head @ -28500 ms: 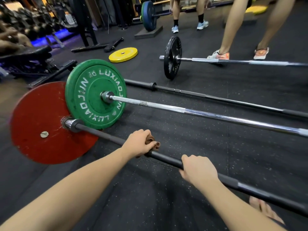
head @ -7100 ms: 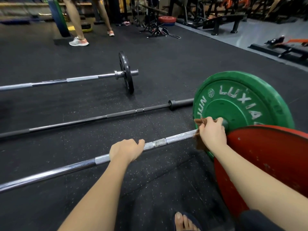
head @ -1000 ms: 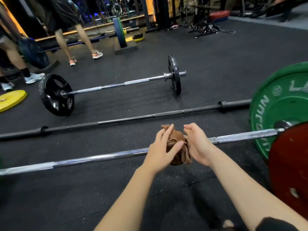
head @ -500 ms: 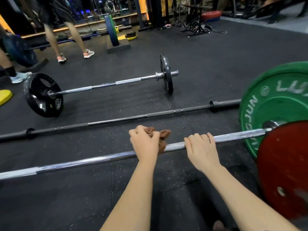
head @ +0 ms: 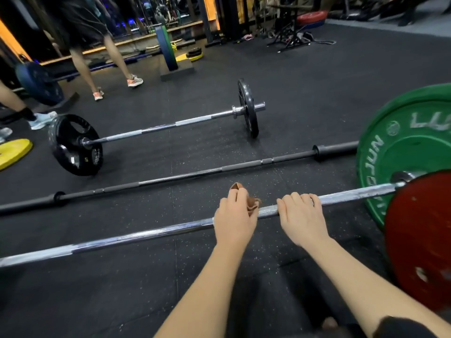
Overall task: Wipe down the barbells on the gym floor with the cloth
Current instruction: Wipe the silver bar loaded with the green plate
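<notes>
Brown cloth (head: pixel 251 203) bunched under your left hand (head: pixel 233 222), gripped round the chrome barbell (head: pixel 146 234), held clear between both hands a second ago, your right hand (head: pixel 302 219) now curled over bare bar beside it, cloth mostly hidden, green plate (head: pixel 400 147) cropped.

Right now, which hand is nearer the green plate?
Right. The right hand grips the chrome bar on the green plate side; the left hand, holding the cloth on the bar, is farther along, beyond the right hand.

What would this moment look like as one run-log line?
step: wipe chrome barbell | left hand: grips brown cloth on shaft | right hand: grips shaft | black barbell: beyond, untouched
</notes>
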Tool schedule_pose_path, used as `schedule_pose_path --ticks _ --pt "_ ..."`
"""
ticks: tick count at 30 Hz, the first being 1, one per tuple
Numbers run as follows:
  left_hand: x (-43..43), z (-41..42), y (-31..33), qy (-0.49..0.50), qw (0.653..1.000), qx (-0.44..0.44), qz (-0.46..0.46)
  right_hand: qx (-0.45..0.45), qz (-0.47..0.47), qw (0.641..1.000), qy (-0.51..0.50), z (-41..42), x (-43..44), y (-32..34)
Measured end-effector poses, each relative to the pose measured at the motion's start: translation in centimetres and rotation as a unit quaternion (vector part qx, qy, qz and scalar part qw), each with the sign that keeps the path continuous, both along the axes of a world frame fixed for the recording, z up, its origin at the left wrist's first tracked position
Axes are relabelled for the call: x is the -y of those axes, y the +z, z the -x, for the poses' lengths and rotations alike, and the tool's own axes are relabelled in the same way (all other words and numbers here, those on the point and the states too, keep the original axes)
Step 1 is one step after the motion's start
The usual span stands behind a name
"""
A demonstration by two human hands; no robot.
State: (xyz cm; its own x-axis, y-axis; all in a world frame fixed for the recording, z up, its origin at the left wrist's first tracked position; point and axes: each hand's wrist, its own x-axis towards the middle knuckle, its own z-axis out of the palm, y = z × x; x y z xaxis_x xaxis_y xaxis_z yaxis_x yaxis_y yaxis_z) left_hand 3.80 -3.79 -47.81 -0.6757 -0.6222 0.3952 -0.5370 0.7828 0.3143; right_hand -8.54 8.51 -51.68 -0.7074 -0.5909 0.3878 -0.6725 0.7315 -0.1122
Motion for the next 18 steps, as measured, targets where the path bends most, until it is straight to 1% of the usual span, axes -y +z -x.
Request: schedule_pose_path --ticks 2,5,6,8,11,13,15,18 --pt "1.6 -1.9 -0.1 0.043 0.999 0.013 -0.004 -0.002 -0.011 1.0 0.0 -0.1 -0.1 0.0" --pt "3.2 -4.6 0.0 0.153 0.986 -0.027 -0.058 -0.008 -0.021 1.0 0.006 0.1 -0.3 0.2" --pt "3.4 -4.9 0.1 0.174 0.982 -0.03 -0.067 -0.011 -0.022 1.0 0.003 0.1 -0.3 0.2" --pt "2.9 -4.5 0.3 0.184 0.981 -0.017 -0.057 -0.015 -0.022 1.0 -0.006 -0.1 -0.2 0.2" --pt "0.9 -2.4 0.7 0.139 0.989 -0.006 -0.05 -0.018 -0.024 0.999 -0.009 -0.4 -0.1 0.2" --pt "-1.0 -0.8 0.5 0.091 0.994 -0.008 -0.054 -0.025 -0.024 0.999 -0.006 -0.4 -0.1 0.3" --pt "-2.2 0.4 -0.1 0.038 0.999 -0.011 -0.031 -0.028 -0.022 0.999 -0.008 -0.4 0.0 0.4" --pt "-1.3 0.3 -0.4 -0.001 1.0 -0.022 -0.016 -0.025 -0.013 1.0 -0.009 -0.4 0.0 0.4"
